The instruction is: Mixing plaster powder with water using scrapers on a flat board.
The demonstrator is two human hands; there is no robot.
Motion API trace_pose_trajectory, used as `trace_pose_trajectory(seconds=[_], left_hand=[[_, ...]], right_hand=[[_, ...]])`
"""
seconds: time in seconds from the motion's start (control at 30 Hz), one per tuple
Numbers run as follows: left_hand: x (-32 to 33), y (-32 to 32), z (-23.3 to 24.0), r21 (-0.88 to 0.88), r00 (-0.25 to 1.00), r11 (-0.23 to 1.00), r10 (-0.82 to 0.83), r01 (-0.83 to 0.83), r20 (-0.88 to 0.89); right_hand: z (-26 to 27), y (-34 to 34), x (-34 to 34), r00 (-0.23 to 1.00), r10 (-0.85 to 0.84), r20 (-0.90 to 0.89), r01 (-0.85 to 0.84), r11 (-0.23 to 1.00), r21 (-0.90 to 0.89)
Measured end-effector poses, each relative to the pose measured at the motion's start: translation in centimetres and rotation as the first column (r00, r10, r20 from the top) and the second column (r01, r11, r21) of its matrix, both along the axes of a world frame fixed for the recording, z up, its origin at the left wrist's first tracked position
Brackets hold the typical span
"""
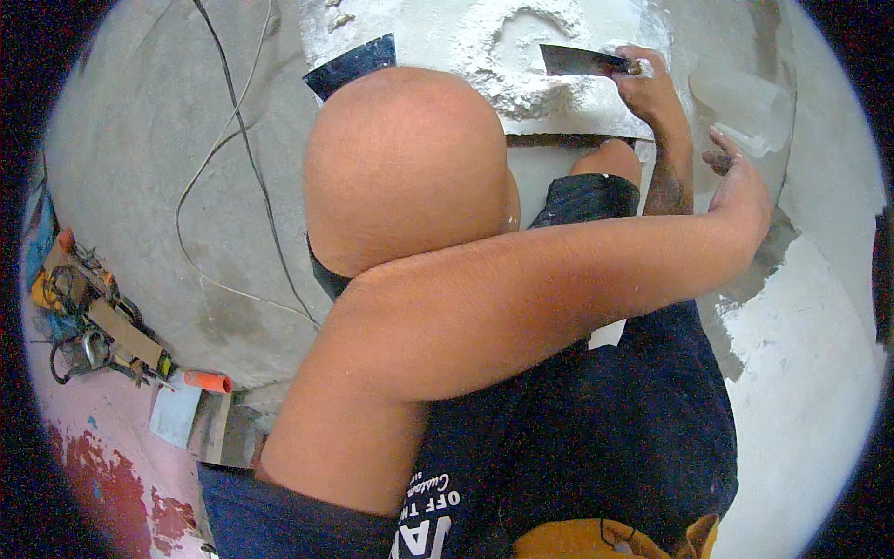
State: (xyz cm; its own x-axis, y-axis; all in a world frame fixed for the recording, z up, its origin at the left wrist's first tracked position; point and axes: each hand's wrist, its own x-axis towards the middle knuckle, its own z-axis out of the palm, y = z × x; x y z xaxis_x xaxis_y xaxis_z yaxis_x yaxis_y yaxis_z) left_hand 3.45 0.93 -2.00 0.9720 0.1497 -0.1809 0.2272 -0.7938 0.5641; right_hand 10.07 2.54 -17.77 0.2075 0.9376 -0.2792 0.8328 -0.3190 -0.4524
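Observation:
My left arm crosses over my body to the right; my left hand (742, 183) has its fingers spread and nothing visible in them. Just beyond its fingertips is a translucent plastic container (744, 105), blurred; whether they touch it I cannot tell. My right hand (646, 80) grips the handle end of a dark, wide-bladed putty knife (580, 61), its blade pointing left over a pale board (426, 35). On the board lies a ring-shaped heap of white powder (517, 98). A second dark, flat blade (356, 63) rests at the board's left edge, partly hidden by my knee.
Dark and light cables (262, 189) cross the concrete floor (133, 161) on the left. At the lower left are assorted tools, a tool with an orange handle (208, 381) and a pale flat blade (174, 416). White patches (803, 335) cover the floor at right. My bent knees are close to the board.

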Motion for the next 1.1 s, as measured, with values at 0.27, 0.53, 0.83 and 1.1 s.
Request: trace_pose_trajectory(seconds=[0.27,0.53,0.83,1.1], left_hand=[[-0.4,-0.3,-0.1,0.038,0.999,0.999,0.017,-0.019,0.047],[0.0,-0.4,-0.4,0.076,1.000,0.997,0.005,-0.005,-0.001],[0.3,0.0,-0.5,0.022,1.000,0.999,0.026,-0.025,-0.014],[0.8,0.0,-0.5,-0.002,0.998,1.000,0.015,-0.015,-0.058]], right_hand=[[0.9,2.4,-1.4,0.955,0.286,0.081,-0.274,0.953,-0.128],[-1.7,3.4,-1.6,0.938,0.346,0.010,-0.345,0.930,0.127],[0.4,2.0,-2.3,0.992,0.121,0.041,-0.122,0.993,0.002],[2.1,-2.6,-2.9,0.927,-0.229,0.298,0.234,0.972,0.019]])
